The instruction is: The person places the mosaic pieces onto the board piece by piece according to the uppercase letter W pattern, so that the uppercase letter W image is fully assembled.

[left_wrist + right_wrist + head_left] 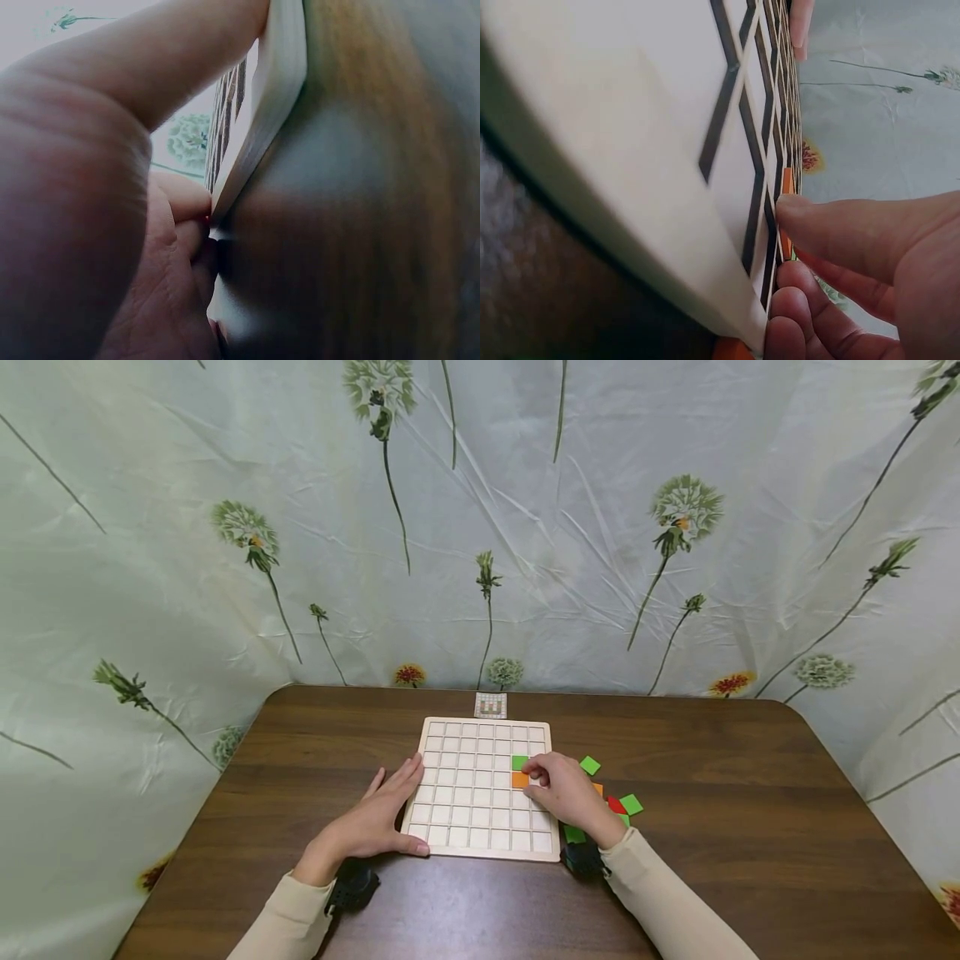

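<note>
A pale wooden grid board [457,793] lies on the table, its squares mostly bare. One green tile [519,762] and one orange tile [520,780] sit in its right part. My left hand [378,818] rests along the board's left edge with fingers extended, the thumb at the near left corner. My right hand [566,793] is over the right side of the board, thumb and index finger pinching at an orange tile [786,244]. The fingers partly hide that piece, and whether it is the same orange tile seen from above is unclear.
Right of the board lie loose tiles: a green tile [590,766], a red tile [617,805], another green tile [632,804] and others partly under the right wrist. A small patterned card [491,706] lies behind the board on the brown table [712,827]. A floral curtain [570,568] hangs behind.
</note>
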The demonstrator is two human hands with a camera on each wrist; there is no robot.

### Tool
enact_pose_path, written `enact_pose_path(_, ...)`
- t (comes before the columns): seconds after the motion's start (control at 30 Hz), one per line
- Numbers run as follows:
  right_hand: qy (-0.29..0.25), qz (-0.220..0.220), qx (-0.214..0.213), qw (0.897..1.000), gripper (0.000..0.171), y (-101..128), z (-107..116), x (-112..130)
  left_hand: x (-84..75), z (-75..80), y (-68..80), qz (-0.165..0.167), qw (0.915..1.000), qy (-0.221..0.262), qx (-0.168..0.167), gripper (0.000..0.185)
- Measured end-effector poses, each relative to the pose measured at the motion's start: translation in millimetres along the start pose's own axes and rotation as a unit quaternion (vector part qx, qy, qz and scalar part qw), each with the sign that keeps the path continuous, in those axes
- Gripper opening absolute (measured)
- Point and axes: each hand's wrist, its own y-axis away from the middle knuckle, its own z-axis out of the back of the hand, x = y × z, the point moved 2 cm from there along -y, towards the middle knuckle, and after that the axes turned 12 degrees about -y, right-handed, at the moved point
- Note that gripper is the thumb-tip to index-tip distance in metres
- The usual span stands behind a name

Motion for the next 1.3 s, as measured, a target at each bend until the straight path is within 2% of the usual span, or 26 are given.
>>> enact_pose_path(0.5,-0.048,0.000,0.000,0.999,0.023,10.7,11.6,-5.3,-1.8,-1.2,1.8,0.000,1.0000,0.000,0.001,0.118)
enact_pose_path(0.73,-0.025,-0.015,-0.024,0.999,0.025,14.7,23.0,-11.2,-2.1,0.6,1.3,-0.003,1.0000,0.003,0.000,0.118)
enact_pose_path(0.93,-0.010,-0.009,-0.047,0.999,0.026,17.9,32.0,-17.9,-1.6,2.0,0.9,-0.004,1.0000,0.003,-0.005,0.118)
enact_pose_path(1.3,-0.004,-0.032,-0.056,0.998,0.026,24.8,51.0,-36.7,-3.2,2.6,0.0,-0.006,0.9999,0.003,-0.008,0.118)
